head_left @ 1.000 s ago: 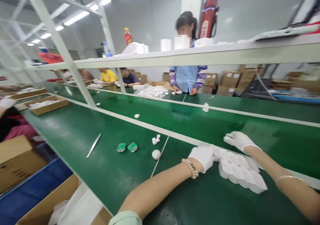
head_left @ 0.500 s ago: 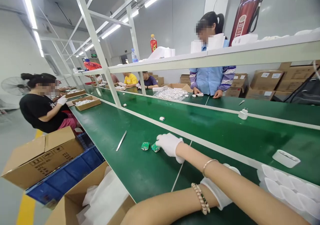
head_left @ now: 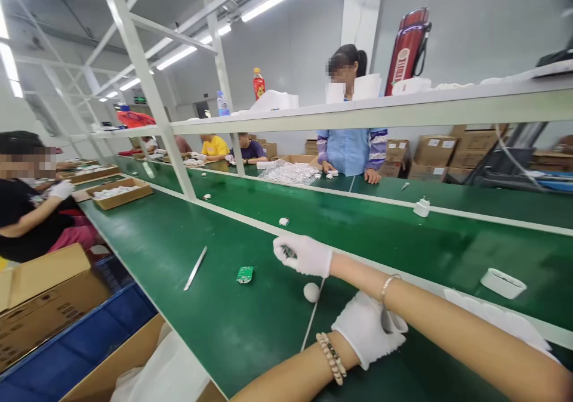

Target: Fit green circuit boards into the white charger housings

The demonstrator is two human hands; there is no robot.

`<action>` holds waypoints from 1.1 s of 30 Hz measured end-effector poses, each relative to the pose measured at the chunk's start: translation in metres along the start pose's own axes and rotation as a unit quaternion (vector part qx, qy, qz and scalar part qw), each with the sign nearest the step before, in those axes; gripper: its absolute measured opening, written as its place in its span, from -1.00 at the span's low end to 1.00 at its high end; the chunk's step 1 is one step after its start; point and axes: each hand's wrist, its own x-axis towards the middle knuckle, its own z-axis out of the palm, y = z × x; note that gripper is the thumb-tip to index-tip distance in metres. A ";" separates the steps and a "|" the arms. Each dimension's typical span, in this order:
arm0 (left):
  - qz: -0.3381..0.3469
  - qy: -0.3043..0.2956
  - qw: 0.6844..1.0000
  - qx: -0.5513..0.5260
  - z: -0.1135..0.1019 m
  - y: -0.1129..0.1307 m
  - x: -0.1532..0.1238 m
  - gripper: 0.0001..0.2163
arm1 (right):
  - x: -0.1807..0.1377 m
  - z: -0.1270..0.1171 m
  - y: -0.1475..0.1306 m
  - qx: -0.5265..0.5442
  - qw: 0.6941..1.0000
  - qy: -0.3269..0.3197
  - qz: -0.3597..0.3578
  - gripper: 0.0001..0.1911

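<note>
My right hand [head_left: 304, 256], white-gloved with a silver bangle at the wrist, reaches across to the left over the green bench. Its thumb and fingers pinch a small circuit board [head_left: 289, 251], mostly hidden by the glove. A second green circuit board [head_left: 245, 274] lies to its left. Under the right forearm, my gloved left hand [head_left: 364, 330] with a beaded bracelet curls around a white plastic shell [head_left: 394, 322], partly covered. Just below the right hand is a round white thing [head_left: 312, 292] I cannot identify. Metal tweezers [head_left: 196, 268] rest farther left.
A white casing [head_left: 504, 283] and a white plug adapter [head_left: 421, 207] stand at right. Another small board [head_left: 283, 221] sits beyond the dividing strip. A shelf [head_left: 313, 116] crosses above the bench. Cartons [head_left: 49, 306] and a blue crate [head_left: 89, 336] are at lower left; co-workers sit around.
One of the two circuit boards has been lifted from the bench by my right hand. The left hand has come more into sight, and the view has turned right.
</note>
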 end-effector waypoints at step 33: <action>0.150 0.129 0.976 0.093 0.008 0.029 -0.033 -0.43 | -0.262 -0.070 -0.054 -0.158 0.947 0.250 0.129 -0.56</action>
